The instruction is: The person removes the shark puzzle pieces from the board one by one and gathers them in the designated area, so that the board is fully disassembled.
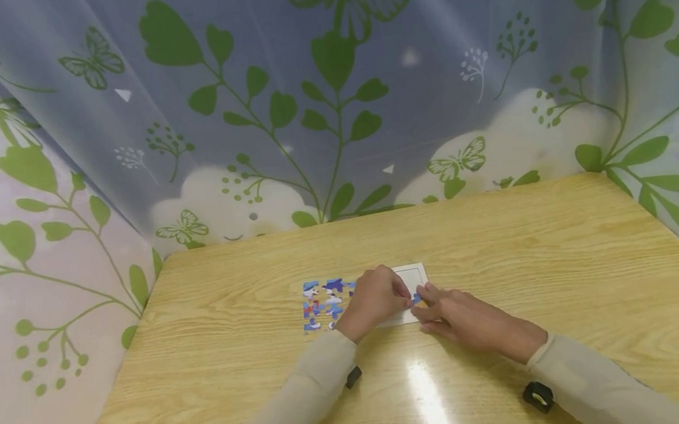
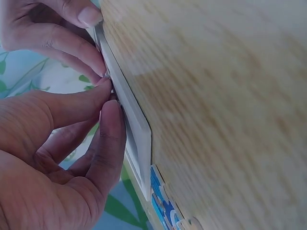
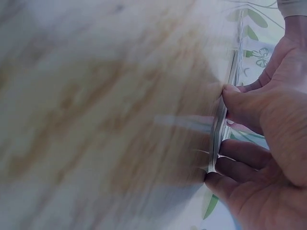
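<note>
A white jigsaw board (image 1: 410,276) with a raised border lies flat on the table. Over its right part, my left hand (image 1: 376,298) has thumb and forefinger pinched together at a small blue-and-orange jigsaw piece (image 1: 416,298). The pinch itself is mostly hidden by the fingers. My right hand (image 1: 468,316) grips the board's near right corner. Its thumb (image 3: 242,103) is against the near edge and other fingers (image 3: 235,167) bend around the side, while a fingertip meets the left hand's fingertips above the board.
Loose jigsaw pieces (image 1: 311,308), blue, white and red, lie in columns left of the board, partly covered by the left hand and forearm. The wooden table (image 1: 239,377) extends around them, with a leaf-printed curtain (image 1: 336,160) along its back and sides.
</note>
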Available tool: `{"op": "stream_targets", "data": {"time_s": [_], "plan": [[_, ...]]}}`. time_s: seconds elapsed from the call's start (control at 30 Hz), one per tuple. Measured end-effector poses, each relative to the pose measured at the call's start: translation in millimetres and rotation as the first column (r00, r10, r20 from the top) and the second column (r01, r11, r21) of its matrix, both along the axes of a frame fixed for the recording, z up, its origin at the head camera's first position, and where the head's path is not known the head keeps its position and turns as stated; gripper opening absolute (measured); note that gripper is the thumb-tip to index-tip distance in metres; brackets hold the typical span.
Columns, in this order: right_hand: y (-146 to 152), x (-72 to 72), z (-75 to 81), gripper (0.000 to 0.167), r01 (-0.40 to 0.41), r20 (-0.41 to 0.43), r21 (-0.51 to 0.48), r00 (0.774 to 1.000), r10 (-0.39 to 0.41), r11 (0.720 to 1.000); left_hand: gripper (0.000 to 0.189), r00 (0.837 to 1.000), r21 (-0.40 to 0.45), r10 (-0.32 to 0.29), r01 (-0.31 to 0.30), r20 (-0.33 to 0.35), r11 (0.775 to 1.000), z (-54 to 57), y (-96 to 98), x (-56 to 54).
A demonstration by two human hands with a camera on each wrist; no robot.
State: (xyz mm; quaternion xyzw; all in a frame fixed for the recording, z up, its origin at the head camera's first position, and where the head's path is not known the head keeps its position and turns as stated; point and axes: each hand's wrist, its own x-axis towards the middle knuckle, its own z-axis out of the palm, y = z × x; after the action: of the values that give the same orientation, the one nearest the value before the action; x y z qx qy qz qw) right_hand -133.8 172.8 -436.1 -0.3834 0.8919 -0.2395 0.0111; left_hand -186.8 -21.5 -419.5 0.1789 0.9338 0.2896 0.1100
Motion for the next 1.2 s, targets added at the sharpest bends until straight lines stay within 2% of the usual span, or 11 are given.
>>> {"op": "stream_targets", "data": {"time_s": [0.67,0.87,1.2], "plan": [[13.0,9.0,-1.0,0.033,-0.026,-0.070,-0.033,0.997,0.024,0.999,0.007,1.000,0.027,0.003,-0.002,-0.008,1.000,-0.6,-0.6,5.1],[13.6,10.4,-1.5,0.031,-0.010,-0.072,-0.012,0.997,0.010,1.000,0.009,1.000,0.074,0.009,-0.011,0.029,0.997,-1.0,0.1,6.2],[12.6,10.6,-0.4,0.031,-0.002,-0.044,0.001,0.999,0.002,1.000,0.009,0.997,0.138,0.031,-0.041,0.068,0.990,5.7,-5.5,6.7]]}}
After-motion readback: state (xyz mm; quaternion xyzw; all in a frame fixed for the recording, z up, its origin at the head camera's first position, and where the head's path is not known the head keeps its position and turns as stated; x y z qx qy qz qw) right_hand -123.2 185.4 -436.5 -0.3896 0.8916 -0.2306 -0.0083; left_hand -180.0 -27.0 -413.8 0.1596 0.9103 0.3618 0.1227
